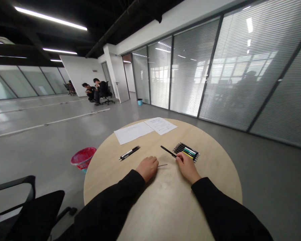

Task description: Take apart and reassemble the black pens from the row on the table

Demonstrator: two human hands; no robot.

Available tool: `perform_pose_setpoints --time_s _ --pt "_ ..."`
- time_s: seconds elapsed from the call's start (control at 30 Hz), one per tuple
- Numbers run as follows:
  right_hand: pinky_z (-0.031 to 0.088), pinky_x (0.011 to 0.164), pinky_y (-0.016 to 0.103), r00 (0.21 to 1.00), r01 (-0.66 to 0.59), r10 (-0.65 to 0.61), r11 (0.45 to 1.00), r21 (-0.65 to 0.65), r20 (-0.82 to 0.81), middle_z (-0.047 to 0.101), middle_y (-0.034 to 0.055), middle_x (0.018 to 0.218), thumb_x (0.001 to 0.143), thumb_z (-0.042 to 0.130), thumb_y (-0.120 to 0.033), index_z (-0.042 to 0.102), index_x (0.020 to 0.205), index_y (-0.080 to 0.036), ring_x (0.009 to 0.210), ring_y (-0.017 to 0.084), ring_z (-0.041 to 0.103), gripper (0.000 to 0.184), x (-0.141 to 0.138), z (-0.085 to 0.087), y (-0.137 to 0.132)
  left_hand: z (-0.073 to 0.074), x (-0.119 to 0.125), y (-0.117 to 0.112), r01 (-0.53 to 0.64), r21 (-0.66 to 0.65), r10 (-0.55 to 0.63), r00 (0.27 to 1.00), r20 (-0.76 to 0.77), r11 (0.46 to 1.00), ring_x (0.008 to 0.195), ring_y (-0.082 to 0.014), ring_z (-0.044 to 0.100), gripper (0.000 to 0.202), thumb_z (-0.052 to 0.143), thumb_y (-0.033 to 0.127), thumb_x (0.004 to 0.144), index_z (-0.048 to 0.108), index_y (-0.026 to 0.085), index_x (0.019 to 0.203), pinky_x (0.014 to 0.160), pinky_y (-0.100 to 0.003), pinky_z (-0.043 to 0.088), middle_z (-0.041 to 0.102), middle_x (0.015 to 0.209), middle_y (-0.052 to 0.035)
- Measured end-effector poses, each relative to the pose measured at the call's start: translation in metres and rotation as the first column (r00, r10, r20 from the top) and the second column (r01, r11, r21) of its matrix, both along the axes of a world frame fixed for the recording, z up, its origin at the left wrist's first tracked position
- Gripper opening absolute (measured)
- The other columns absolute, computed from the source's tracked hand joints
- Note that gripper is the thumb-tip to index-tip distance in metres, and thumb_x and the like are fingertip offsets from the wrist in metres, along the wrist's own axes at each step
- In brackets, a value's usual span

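1. Pale wood round table (pixel 210 177), standing on grey floor (pixel 40 160).
2. Right hand (pixel 188 167): grip closed, fingers pinching black pen (pixel 168 151), its tip angled away to the left.
3. Left hand (pixel 147 168): resting loosely curled on the table, grip holding nothing; thin rod (pixel 162 165) just beside it.
4. Pen row (pixel 186 152): black, green and yellow, just beyond the right hand.
5. Two pens (pixel 129 153), lying left of centre; paper sheets (pixel 132 132) near the far edge.
6. Room: red wastebasket (pixel 83 158) beside the table; glass wall (pixel 190 73) with blinds; two seated people (pixel 90 92), well apart.

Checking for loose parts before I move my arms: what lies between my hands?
In the head view, a thin dark rod, perhaps a pen refill, lies on the table between the left hand and right hand.
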State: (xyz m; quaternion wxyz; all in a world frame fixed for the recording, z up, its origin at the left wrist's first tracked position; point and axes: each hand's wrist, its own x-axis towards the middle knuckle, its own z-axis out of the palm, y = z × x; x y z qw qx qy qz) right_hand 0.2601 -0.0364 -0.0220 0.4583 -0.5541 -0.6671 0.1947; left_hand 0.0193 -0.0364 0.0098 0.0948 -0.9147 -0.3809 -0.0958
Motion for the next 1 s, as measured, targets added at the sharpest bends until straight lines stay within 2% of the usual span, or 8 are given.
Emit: perform_pose_setpoints --time_s 0.13,0.3,0.37,0.53,0.6,0.7,1.0 --pt "0.049 0.068 0.032 0.975 -0.024 0.016 0.999 -0.034 -0.222 0.068 0.0060 0.081 0.088 0.049 -0.037 0.060 0.094 -0.017 0.074 0.021 0.064 0.024 0.005 -0.004 0.003 0.004 -0.005 0.000 -0.011 -0.028 0.014 0.993 0.119 1.000 0.075 -0.0205 0.053 0.017 0.043 0.011 0.089 0.056 0.018 0.083 0.072 -0.035 0.044 0.059 0.081 -0.0088" --pt "0.047 0.061 0.029 0.923 -0.070 0.029 0.993 -0.094 -0.384 0.066 0.0050 0.077 0.084 0.055 -0.043 0.061 0.094 -0.017 0.067 0.018 0.061 0.028 0.008 -0.010 0.007 0.008 -0.013 0.002 -0.041 -0.093 0.069 0.947 0.313 0.995 0.065 -0.0169 0.052 0.018 0.040 0.012 0.088 0.055 0.019 0.083 0.064 -0.029 0.042 0.058 0.071 -0.0036" --pt "0.046 0.058 0.028 0.897 -0.094 0.036 0.989 -0.110 -0.441 0.065 0.0038 0.075 0.083 0.057 -0.045 0.061 0.094 -0.017 0.062 0.016 0.058 0.031 0.007 -0.010 0.008 0.010 -0.017 0.006 -0.071 -0.109 0.112 0.891 0.439 0.992 0.067 -0.0161 0.054 0.016 0.042 0.016 0.090 0.057 0.019 0.085 0.066 -0.029 0.044 0.060 0.073 -0.0027" --pt "0.045 0.058 0.028 0.856 -0.145 0.067 0.983 -0.112 -0.513 0.065 0.0033 0.073 0.079 0.062 -0.052 0.062 0.092 -0.017 0.062 0.016 0.058 0.037 0.006 -0.011 0.009 0.012 -0.027 0.016 -0.196 -0.202 0.282 0.678 0.679 0.959 0.076 -0.0177 0.062 0.017 0.052 0.027 0.089 0.064 0.018 0.095 0.074 -0.032 0.050 0.070 0.087 -0.0049" --pt "0.045 0.058 0.028 0.856 -0.157 0.079 0.981 -0.111 -0.511 0.065 0.0032 0.073 0.079 0.062 -0.053 0.062 0.092 -0.018 0.064 0.016 0.058 0.037 0.007 -0.012 0.009 0.012 -0.029 0.018 -0.202 -0.232 0.308 0.636 0.707 0.951 0.078 -0.0183 0.063 0.018 0.052 0.027 0.088 0.067 0.017 0.094 0.076 -0.033 0.051 0.072 0.091 -0.0060" --pt "0.046 0.059 0.027 0.855 -0.178 0.099 0.978 -0.110 -0.510 0.064 0.0027 0.073 0.079 0.062 -0.051 0.062 0.092 -0.018 0.066 0.017 0.059 0.036 0.008 -0.014 0.010 0.011 -0.029 0.018 -0.189 -0.253 0.315 0.611 0.726 0.949 0.081 -0.0189 0.065 0.020 0.053 0.028 0.088 0.070 0.018 0.094 0.077 -0.034 0.052 0.073 0.093 -0.0064" --pt "0.043 0.056 0.028 0.834 -0.177 0.092 0.978 -0.107 -0.544 0.064 0.0028 0.071 0.076 0.066 -0.054 0.062 0.091 -0.018 0.062 0.016 0.056 0.039 0.007 -0.016 0.012 0.004 -0.030 0.022 -0.144 -0.231 0.271 0.611 0.744 0.962 0.079 -0.0186 0.066 0.019 0.055 0.025 0.086 0.072 0.018 0.091 0.075 -0.032 0.052 0.074 0.089 -0.0059"
